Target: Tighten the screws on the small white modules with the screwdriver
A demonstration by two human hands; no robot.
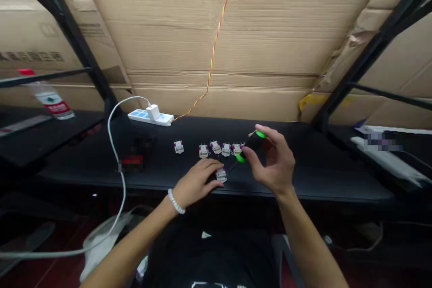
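Note:
My left hand (197, 182) rests at the front of the black table with thumb and fingers closed around a small white part with purple ends (221, 175). In my right hand (275, 162) is a screwdriver (254, 143) with a black and green handle, held at a slant. Its thin shaft points down and left to the right side of the held part; whether the tip touches it I cannot tell. Behind my hands lie several similar parts with small metal prongs, among them one at the left (178, 146) and one in the middle (215, 146).
A white power strip (165, 119) with a plugged-in charger (153, 112) lies at the back left. From it a white cable (110, 130) loops over the table's front edge. Black metal frames stand on both sides, a bottle (54, 101) beyond the left one. Cardboard (162, 31) covers the back.

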